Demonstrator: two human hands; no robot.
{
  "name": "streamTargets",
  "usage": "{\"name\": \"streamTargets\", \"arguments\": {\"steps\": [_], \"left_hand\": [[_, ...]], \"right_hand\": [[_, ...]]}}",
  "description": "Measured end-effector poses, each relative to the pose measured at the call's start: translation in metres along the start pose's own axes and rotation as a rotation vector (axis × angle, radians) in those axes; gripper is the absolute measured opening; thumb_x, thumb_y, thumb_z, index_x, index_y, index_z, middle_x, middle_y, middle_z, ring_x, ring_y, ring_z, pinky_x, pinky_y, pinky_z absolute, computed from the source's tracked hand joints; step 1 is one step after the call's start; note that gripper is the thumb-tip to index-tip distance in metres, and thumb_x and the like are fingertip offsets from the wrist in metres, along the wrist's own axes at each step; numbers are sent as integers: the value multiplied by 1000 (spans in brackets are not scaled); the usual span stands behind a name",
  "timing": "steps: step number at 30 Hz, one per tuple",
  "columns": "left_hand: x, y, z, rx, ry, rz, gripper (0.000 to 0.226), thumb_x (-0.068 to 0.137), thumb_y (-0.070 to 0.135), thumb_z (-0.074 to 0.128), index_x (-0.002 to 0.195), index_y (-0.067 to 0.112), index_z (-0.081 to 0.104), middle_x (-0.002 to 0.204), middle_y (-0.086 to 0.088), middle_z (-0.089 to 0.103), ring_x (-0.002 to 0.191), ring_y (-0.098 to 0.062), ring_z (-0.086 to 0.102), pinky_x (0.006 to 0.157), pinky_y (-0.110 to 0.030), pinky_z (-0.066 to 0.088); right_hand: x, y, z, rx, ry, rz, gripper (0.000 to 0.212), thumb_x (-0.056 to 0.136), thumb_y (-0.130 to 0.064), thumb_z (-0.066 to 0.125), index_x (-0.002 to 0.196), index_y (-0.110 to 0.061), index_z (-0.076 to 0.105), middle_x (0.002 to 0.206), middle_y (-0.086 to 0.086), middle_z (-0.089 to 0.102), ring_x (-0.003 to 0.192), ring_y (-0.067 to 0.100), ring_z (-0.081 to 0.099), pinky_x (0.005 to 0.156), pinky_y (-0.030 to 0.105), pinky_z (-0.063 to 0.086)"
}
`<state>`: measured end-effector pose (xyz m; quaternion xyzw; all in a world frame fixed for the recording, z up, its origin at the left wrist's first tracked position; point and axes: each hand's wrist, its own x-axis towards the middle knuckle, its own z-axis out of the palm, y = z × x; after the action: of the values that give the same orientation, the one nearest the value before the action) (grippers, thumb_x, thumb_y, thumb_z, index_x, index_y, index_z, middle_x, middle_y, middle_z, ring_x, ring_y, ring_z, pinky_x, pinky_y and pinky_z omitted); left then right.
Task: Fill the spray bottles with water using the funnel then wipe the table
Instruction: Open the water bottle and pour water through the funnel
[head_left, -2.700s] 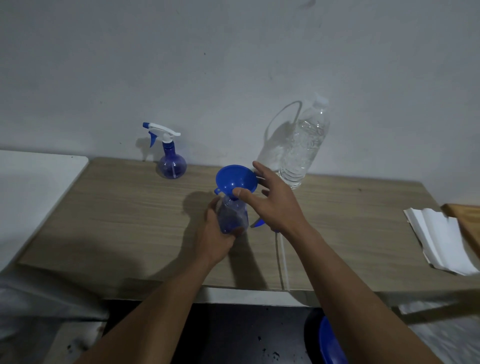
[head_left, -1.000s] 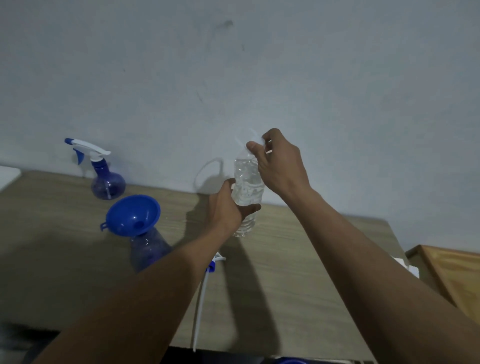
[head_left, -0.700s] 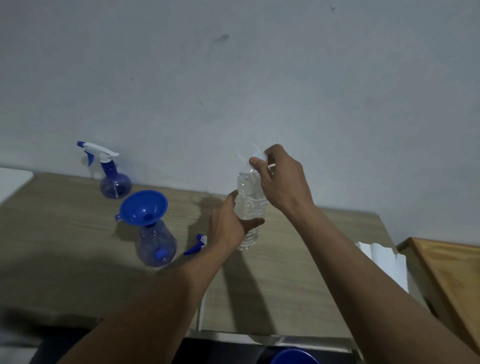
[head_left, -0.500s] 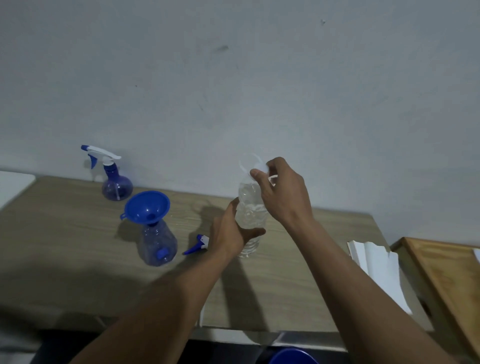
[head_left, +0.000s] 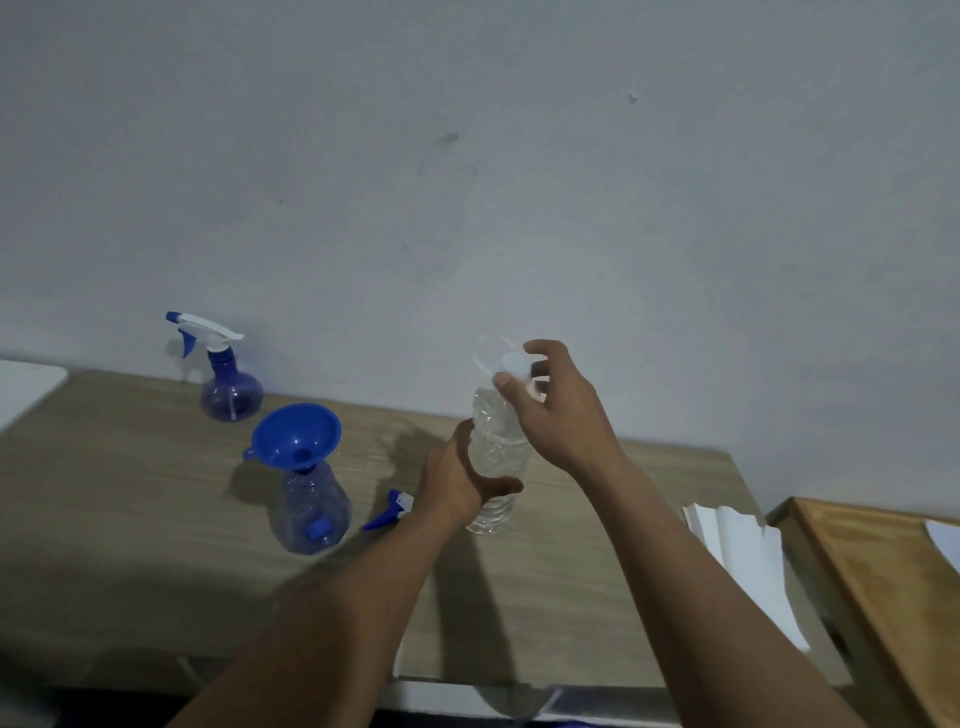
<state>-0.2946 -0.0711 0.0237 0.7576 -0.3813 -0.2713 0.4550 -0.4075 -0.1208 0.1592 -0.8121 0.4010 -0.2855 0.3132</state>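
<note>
A clear water bottle (head_left: 493, 452) stands upright on the wooden table (head_left: 130, 483). My left hand (head_left: 457, 480) grips its body. My right hand (head_left: 556, 410) pinches the white cap (head_left: 513, 362) at its top. To the left stands an open blue spray bottle (head_left: 311, 512) with a blue funnel (head_left: 296, 436) seated in its neck. Its detached spray head (head_left: 390, 512) lies on the table beside it. A second blue spray bottle (head_left: 228, 389) with its white trigger head on stands at the back near the wall.
A stack of white paper towels (head_left: 748, 566) lies at the table's right end. A wooden surface (head_left: 883, 587) adjoins on the right, a white surface (head_left: 26, 382) on the left. The grey wall runs right behind the table.
My left hand let go of the spray bottle and took the water bottle. My right hand left the funnel for the cap. The bottle has come a little nearer from the wall.
</note>
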Motion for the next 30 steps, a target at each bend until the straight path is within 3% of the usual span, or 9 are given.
{"name": "streamTargets", "arguments": {"steps": [5, 9, 13, 16, 21, 26, 30], "left_hand": [[2, -3, 2, -50, -11, -15, 78, 42, 68, 81, 108, 40, 54, 98, 15, 69, 94, -13, 66, 85, -40, 58], [1, -4, 4, -108, -15, -6, 79, 43, 75, 75, 110, 39, 54, 98, 14, 71, 94, -14, 68, 85, -43, 59], [-4, -1, 4, -108, -36, 77, 100, 43, 75, 84, 128, 44, 41, 114, 19, 65, 106, -9, 64, 88, -38, 57], [-4, -3, 4, -158, -23, 72, 99, 46, 69, 87, 130, 46, 40, 118, 20, 64, 110, -8, 63, 92, -40, 56], [-1, -6, 0, -166, -59, 59, 98, 47, 61, 90, 130, 44, 42, 118, 21, 64, 110, -7, 63, 95, -40, 54], [-2, -6, -4, -181, -66, 43, 92, 49, 53, 91, 128, 42, 45, 117, 20, 64, 109, -8, 63, 96, -41, 53], [-1, -5, -5, -192, -86, 45, 93, 47, 56, 92, 127, 47, 44, 118, 21, 65, 109, -7, 64, 95, -42, 54]], "right_hand": [[5, -1, -7, 51, -29, -4, 21, 100, -33, 57, 119, -25, 56, 115, -5, 63, 104, 18, 64, 90, 43, 54], [3, 2, -9, 104, -40, 9, 30, 96, -38, 64, 123, -26, 55, 115, -8, 64, 104, 12, 63, 90, 35, 54], [3, 5, -6, 111, -19, 11, 22, 97, -37, 62, 115, -25, 57, 113, -13, 66, 106, 14, 64, 90, 40, 55], [5, 3, -5, 89, -33, -20, 22, 99, -32, 59, 120, -25, 59, 116, -12, 64, 107, 15, 64, 94, 40, 54], [7, 3, -4, 81, -13, 12, 26, 94, -41, 66, 111, -22, 60, 110, -12, 67, 103, 12, 64, 88, 33, 54], [15, -1, -14, 65, -160, -42, 22, 100, -30, 59, 120, -23, 64, 122, -10, 67, 107, 11, 65, 90, 32, 53], [17, -2, -13, 39, -78, -3, 30, 90, -44, 70, 110, -23, 62, 111, -9, 68, 104, 10, 65, 86, 30, 53]]}}
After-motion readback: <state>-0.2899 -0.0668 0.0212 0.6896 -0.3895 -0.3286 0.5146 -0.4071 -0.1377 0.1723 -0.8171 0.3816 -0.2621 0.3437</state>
